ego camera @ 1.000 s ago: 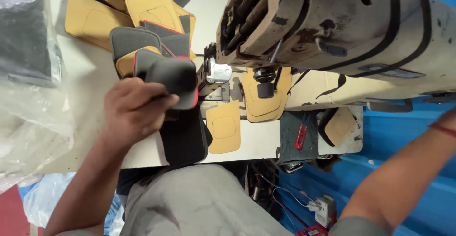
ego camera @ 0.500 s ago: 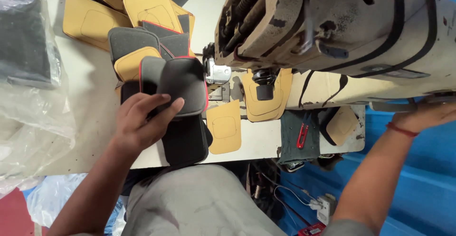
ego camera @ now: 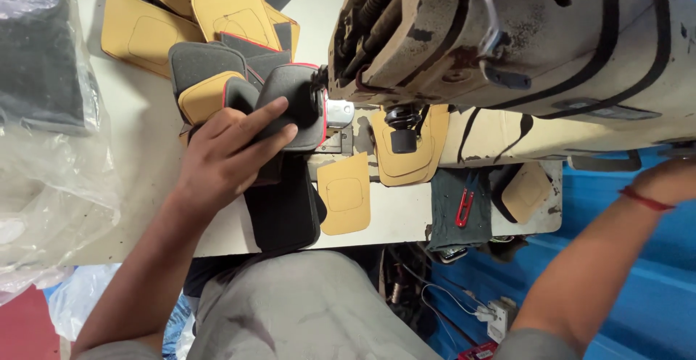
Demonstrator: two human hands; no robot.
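The left hand (ego camera: pixel 232 153) lies palm down at the end of a straight forearm, fingers (ego camera: pixel 272 113) stretched forward and slightly spread, thumb alongside. The right forearm reaches out to the far side, wrist bent; its hand is hidden from view.

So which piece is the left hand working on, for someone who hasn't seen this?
Find the big worn sewing machine across the top of the white table. At its needle end, the left hand presses down a dark grey fabric piece. Unlike the mustard-yellow pieces around it, it is grey with red edging.
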